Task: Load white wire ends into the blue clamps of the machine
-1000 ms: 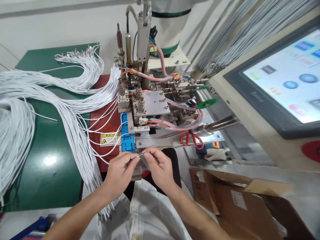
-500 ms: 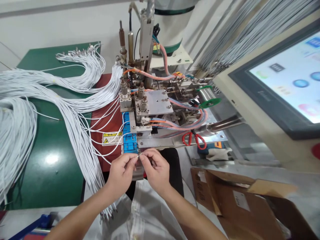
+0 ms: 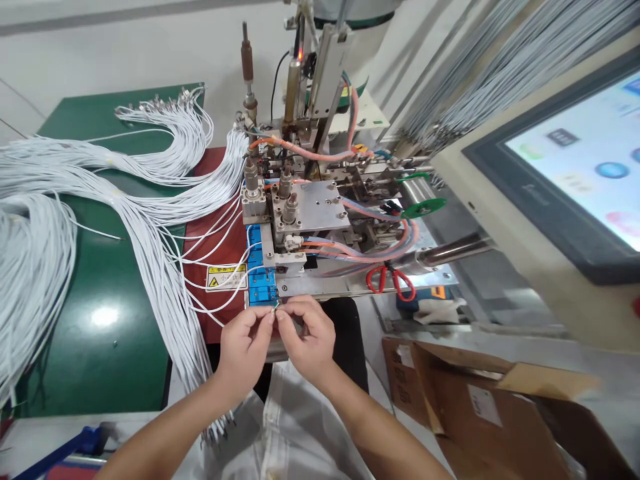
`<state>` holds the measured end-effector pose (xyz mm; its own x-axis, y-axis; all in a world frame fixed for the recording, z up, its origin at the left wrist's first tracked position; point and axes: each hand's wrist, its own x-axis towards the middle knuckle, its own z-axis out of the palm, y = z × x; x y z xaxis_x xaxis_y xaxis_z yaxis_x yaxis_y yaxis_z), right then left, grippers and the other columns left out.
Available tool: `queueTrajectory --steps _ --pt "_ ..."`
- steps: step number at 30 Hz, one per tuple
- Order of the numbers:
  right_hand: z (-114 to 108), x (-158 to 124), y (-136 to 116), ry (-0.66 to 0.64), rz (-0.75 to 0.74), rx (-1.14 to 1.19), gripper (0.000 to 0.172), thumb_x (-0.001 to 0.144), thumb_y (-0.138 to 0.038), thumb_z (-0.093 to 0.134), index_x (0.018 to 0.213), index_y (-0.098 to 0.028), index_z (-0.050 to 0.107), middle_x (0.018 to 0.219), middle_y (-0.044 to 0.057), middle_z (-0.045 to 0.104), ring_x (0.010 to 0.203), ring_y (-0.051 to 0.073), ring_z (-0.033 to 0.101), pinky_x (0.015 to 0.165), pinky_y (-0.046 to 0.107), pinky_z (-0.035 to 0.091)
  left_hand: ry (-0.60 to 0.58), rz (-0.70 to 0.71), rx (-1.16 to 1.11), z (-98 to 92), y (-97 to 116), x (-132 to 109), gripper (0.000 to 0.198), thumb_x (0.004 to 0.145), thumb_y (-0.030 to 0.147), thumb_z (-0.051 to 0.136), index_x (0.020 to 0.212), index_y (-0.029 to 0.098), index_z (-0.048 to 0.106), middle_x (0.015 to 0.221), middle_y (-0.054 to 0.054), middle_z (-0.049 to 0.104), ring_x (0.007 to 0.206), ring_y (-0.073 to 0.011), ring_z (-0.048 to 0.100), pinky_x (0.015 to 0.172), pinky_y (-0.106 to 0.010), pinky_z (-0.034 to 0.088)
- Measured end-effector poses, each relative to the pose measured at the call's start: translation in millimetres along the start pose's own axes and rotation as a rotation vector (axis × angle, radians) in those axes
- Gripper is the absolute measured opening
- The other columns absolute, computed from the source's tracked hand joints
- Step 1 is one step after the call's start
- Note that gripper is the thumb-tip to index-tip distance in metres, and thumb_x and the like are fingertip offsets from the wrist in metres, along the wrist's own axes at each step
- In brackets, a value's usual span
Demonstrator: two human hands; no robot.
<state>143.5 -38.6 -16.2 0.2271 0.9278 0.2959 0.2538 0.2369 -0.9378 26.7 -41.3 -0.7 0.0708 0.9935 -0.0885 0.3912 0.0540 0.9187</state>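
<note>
Pinching a wire end [image 3: 274, 309] between both hands, I held it just in front of the blue fixture block [image 3: 259, 285], at the near edge of the machine.

Left hand [image 3: 245, 341]: thumb and forefinger closed on the wire from the left, with the remaining fingers curled beneath.

Right hand [image 3: 309, 333]: thumb and forefinger closed on the same end from the right, so that the two grips met almost tip to tip. I judge that this close double pinch steadied a thin, limp part right at its tip. Whether the tip touched the block could not be told.

White wire bundle [image 3: 150, 253]: fanned across the green mat [image 3: 100, 333] and the red pad [image 3: 220, 243]. Single strands looped toward the block, so the supply lay on my left-hand side, near the grip.

Warning label [image 3: 227, 277]: set flat on the red pad, just left of the block.

Red-handled scissors [image 3: 387, 280]: resting on the steel base to the right of my hands, apart from them.

Touch screen [image 3: 590, 167]: lit and tilted toward me at the far right.

Cardboard box [image 3: 475, 400]: open, below and to the right of my right forearm.
</note>
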Motion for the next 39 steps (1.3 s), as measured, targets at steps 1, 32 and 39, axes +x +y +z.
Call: queueTrajectory --steps 1,32,39 --pt "-3.4 2.6 -0.4 -0.035 -0.030 -0.016 0.009 0.074 -0.015 0.054 0.068 -0.020 0.059 0.067 0.002 0.057 0.063 0.014 0.055 0.058 0.028 0.046 -0.016 0.012 0.028 -2.2 0.6 0.7 0.019 0.083 0.028 0.048 0.085 0.016 0.064 0.079 -0.003 0.067 0.071 -0.0140 0.061 0.067 -0.025 0.050" --pt "-8.5 9.8 4.5 -0.154 0.215 -0.024 0.014 0.075 -0.021 0.055 0.061 -0.018 0.059 0.062 0.001 0.056 0.058 0.013 0.052 0.056 0.025 0.042 -0.107 -0.074 0.010 -10.4 -5.8 9.7 0.022 0.082 0.029 0.051 0.099 0.017 0.059 0.069 0.000 0.064 0.051 -0.0091 0.057 0.053 -0.020 0.049" --pt "-5.0 16.4 31.2 -0.193 0.350 -0.167 0.015 0.078 -0.026 0.049 0.069 -0.017 0.058 0.064 0.000 0.057 0.056 0.012 0.051 0.055 0.023 0.042 -0.211 0.197 0.460 -34.4 -8.2 31.2 0.017 0.083 0.017 0.048 0.092 0.021 0.061 0.089 -0.002 0.062 0.081 -0.0140 0.060 0.076 -0.027 0.048"
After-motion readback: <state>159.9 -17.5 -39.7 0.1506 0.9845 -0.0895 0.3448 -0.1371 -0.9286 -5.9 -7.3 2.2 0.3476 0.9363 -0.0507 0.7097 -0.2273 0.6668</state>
